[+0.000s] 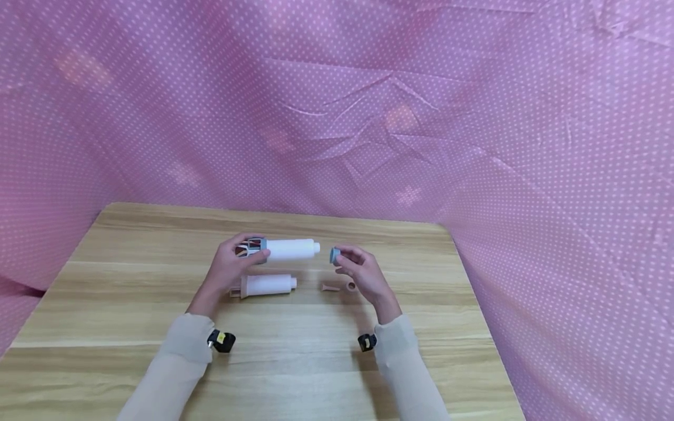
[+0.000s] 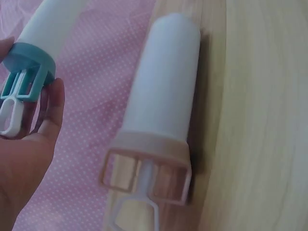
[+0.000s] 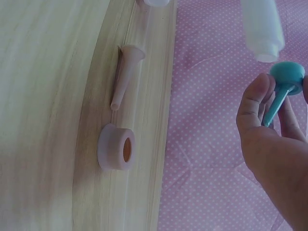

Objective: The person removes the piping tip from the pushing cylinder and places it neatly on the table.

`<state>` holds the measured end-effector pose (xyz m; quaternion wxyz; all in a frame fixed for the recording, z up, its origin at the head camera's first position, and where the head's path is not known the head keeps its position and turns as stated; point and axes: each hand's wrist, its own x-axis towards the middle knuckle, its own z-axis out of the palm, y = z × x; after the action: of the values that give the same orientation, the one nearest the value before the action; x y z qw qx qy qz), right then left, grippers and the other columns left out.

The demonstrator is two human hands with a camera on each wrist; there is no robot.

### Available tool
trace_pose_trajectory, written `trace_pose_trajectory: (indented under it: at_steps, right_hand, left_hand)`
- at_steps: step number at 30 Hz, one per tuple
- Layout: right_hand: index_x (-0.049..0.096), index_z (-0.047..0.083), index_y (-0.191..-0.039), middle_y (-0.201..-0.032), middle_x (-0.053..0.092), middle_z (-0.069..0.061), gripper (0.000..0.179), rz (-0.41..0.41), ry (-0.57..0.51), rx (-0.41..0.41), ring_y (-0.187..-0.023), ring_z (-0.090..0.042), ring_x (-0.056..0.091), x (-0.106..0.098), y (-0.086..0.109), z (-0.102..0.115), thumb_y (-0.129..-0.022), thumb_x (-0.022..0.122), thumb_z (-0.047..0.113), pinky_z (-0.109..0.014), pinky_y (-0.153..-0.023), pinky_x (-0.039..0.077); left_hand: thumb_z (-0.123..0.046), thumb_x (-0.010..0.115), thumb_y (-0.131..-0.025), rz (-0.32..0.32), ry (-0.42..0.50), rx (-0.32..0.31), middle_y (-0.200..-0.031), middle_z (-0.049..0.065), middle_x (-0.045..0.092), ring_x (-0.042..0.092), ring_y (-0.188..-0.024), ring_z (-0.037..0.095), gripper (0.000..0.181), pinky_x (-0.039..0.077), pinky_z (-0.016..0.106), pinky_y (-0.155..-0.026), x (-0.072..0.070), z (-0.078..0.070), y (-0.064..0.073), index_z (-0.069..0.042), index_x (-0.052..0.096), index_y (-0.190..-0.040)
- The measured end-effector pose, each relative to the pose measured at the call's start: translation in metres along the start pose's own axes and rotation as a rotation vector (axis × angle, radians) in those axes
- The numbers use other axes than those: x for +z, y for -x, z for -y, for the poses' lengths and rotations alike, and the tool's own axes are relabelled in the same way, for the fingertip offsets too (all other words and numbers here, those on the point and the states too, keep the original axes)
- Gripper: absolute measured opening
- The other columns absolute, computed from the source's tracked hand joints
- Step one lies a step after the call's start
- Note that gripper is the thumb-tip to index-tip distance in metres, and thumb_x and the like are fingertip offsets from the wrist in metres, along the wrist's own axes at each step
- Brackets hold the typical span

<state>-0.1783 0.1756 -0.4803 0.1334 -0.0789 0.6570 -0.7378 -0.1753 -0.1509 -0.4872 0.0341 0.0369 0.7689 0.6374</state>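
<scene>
My left hand (image 1: 227, 266) grips a large white plastic syringe (image 1: 291, 249) by its teal collar (image 2: 30, 60), and a white looped plunger handle (image 2: 12, 115) sticks out behind. The barrel lies level above the table, its narrow open neck pointing right. Across a small gap, my right hand (image 1: 368, 278) pinches a teal nozzle (image 3: 287, 72) between thumb and fingers. A thin spout runs from the nozzle's round base back toward the palm. Below the left hand, a second white syringe (image 1: 267, 285) with a pinkish-beige collar (image 2: 149, 144) lies on the table.
On the wooden table (image 1: 295, 362), below the right hand, lie a pinkish-beige nozzle (image 3: 126, 77) and a short flanged ring (image 3: 113, 147). Pink dotted cloth (image 1: 337, 117) hangs behind the table and at both sides. Each wrist wears a small black camera (image 1: 223, 341).
</scene>
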Motion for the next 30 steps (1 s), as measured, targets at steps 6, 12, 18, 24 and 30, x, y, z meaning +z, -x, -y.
trace_pose_trajectory:
  at_steps: [6, 12, 18, 24, 30]
  right_hand:
    - [0.054, -0.009, -0.134, -0.112, 0.063, -0.009, 0.035, 0.006, -0.005, 0.011, -0.099, -0.019, 0.062, -0.001, -0.001, 0.0, -0.101, 0.059, 0.005, -0.033, -0.091, 0.056]
    - [0.053, -0.011, -0.134, -0.111, 0.063, -0.008, 0.036, -0.001, -0.017, 0.013, -0.098, -0.019, 0.062, -0.003, 0.0, -0.001, -0.101, 0.058, 0.004, -0.032, -0.089, 0.056]
    - [0.053, -0.011, -0.132, -0.109, 0.063, -0.008, 0.035, -0.006, -0.023, 0.01, -0.097, -0.019, 0.062, -0.002, 0.001, -0.002, -0.101, 0.058, 0.003, -0.032, -0.089, 0.056]
    - [0.054, -0.011, -0.132, -0.109, 0.063, -0.009, 0.035, -0.012, -0.012, 0.01, -0.097, -0.019, 0.062, -0.002, -0.001, -0.003, -0.102, 0.059, 0.005, -0.033, -0.089, 0.057]
    - [0.053, -0.012, -0.132, -0.11, 0.062, -0.009, 0.035, -0.012, -0.02, 0.015, -0.097, -0.019, 0.062, -0.002, 0.001, -0.001, -0.102, 0.057, 0.004, -0.032, -0.089, 0.056]
  left_hand:
    - [-0.04, 0.079, -0.089, -0.011, -0.061, -0.058, -0.125, 0.022, 0.057, 0.06, -0.103, 0.032, 0.062, 0.059, 0.042, -0.083, -0.01, 0.015, -0.012, -0.009, 0.058, -0.14]
    - [-0.043, 0.077, -0.09, 0.018, -0.145, -0.076, -0.132, 0.021, 0.056, 0.055, -0.115, 0.037, 0.068, 0.052, 0.038, -0.088, -0.021, 0.027, -0.024, -0.009, 0.055, -0.144]
    - [-0.042, 0.076, -0.091, 0.029, -0.181, -0.097, -0.132, 0.022, 0.056, 0.055, -0.115, 0.037, 0.069, 0.052, 0.037, -0.089, -0.026, 0.035, -0.033, -0.007, 0.052, -0.146]
    - [-0.041, 0.077, -0.091, 0.053, -0.198, -0.099, -0.13, 0.022, 0.056, 0.055, -0.11, 0.035, 0.068, 0.054, 0.037, -0.086, -0.029, 0.047, -0.044, -0.006, 0.053, -0.145]
    - [-0.036, 0.076, -0.092, 0.064, -0.158, -0.13, -0.129, 0.025, 0.055, 0.056, -0.107, 0.036, 0.065, 0.058, 0.042, -0.082, -0.031, 0.051, -0.048, -0.004, 0.053, -0.144]
